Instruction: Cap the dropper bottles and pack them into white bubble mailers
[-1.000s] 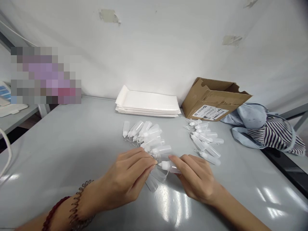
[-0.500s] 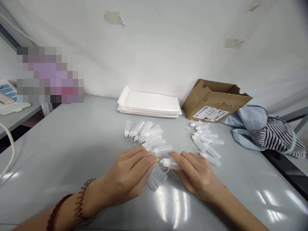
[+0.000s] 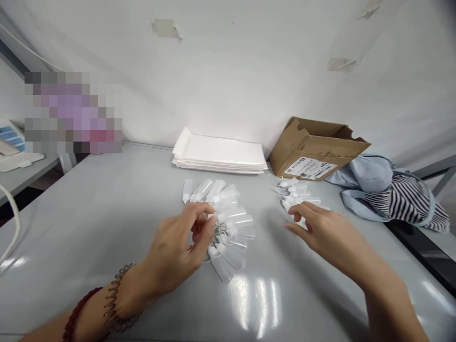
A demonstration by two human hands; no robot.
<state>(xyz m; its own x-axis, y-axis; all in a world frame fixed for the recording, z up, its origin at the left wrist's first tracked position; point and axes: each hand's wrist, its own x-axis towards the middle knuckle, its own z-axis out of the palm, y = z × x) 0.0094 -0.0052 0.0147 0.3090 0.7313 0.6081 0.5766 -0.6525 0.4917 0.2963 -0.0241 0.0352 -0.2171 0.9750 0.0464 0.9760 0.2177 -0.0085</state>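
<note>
Small translucent squeeze bottles with white needle-tip caps lie in two groups on the grey table. My left hand (image 3: 180,247) is at the near-left side of the fanned-out left bottles (image 3: 233,216), thumb and forefinger curled toward each other beside the white caps, a small gap between their tips. Over the near side of the right group of bottles (image 3: 297,187), my right hand (image 3: 320,228) hovers with thumb and fingers apart. It hides part of that group, and nothing shows in its grasp.
White padded envelopes (image 3: 221,153) are stacked by the wall. A cardboard box (image 3: 295,152) with a label stands tilted behind the right bottles. Right of it lie a light blue and striped cloth bundle (image 3: 402,194) and a black object (image 3: 416,251). A white cable (image 3: 16,209) hangs at left.
The bottle held between both hands has been let go among the left bottles. My right hand has moved right to the other group; my left has drawn back slightly, its pinch loosened.
</note>
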